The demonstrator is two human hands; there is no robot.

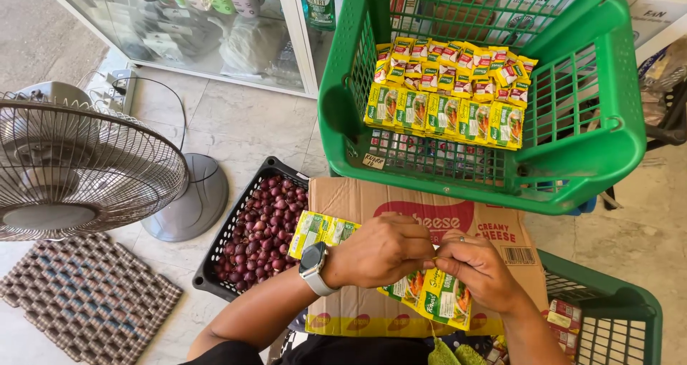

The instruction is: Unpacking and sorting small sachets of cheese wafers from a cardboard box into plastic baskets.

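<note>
My left hand (379,252), with a watch on its wrist, and my right hand (478,266) pinch the same strip of yellow-green seasoning sachets (438,299) over a cardboard box (422,207) on my lap. One end of the strip sticks out to the left of my left hand, the other hangs below my right hand. Beyond the box a green plastic basket (608,143) holds rows of the same sachets (447,114) laid flat.
A black crate of red shallots (259,229) sits on the tiled floor at the left. A standing fan (79,164) and a woven mat (86,293) lie further left. A second green basket (615,322) is at my right. A glass cabinet (186,28) stands behind.
</note>
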